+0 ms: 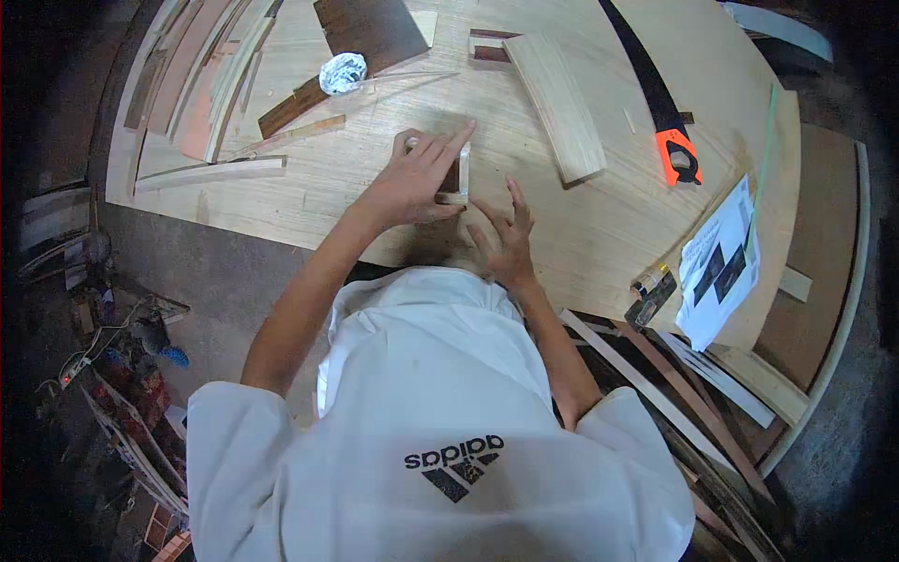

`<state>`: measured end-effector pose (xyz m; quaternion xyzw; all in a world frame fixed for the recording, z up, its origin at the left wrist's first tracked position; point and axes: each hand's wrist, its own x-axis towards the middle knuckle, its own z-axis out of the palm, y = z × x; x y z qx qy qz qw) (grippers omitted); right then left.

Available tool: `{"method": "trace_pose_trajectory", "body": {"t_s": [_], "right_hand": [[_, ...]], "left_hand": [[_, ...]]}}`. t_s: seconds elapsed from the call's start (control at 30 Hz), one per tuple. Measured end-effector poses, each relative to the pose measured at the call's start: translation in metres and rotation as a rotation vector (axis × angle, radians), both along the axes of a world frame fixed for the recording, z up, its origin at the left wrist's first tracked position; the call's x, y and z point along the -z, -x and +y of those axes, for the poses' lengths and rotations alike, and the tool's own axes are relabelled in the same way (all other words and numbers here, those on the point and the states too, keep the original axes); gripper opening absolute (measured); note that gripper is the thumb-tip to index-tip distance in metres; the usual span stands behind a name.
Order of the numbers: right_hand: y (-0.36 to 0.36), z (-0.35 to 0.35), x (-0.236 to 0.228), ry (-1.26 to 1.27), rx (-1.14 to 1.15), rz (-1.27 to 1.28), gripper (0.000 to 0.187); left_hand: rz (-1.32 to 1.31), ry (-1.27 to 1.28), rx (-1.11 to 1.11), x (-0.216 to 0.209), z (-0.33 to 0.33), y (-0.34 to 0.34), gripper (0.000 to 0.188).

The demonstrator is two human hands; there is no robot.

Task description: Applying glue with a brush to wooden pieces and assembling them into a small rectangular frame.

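Near the front edge of the tabletop is a small wooden box frame (464, 175) with pale strips for walls and a dark inside. My left hand (419, 180) grips it, the thumb along its near side and the fingers reaching over its far side. Much of the frame is hidden beneath that hand. Just to its right, my right hand (508, 242) has its fingers spread and holds nothing. The index finger comes close to the frame's near right corner; whether it touches cannot be made out.
A pale board (559, 108) lies beyond my hands, beside another small frame (489, 45). A handsaw (676, 155) with an orange handle, a printed sheet (721, 267) and a dark tool (653, 292) lie right. Left are wood strips (211, 176), a crumpled wad (343, 73) and a dark board (375, 33).
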<state>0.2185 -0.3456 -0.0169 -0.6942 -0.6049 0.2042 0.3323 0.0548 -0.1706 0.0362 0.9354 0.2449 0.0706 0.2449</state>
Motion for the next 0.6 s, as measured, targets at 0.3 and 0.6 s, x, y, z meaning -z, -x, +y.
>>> {"method": "trace_pose_trajectory", "body": {"t_s": [0.3,0.6], "right_hand": [[0.006,0.004,-0.010,-0.049,0.016,0.070,0.056],[0.000,0.011,-0.010,-0.121,-0.034,-0.208,0.054]], "left_hand": [[0.026,0.003,-0.015,-0.003,0.000,-0.002,0.126],[-0.020,0.010,-0.016,-0.002,0.001,-0.002,0.126]]}}
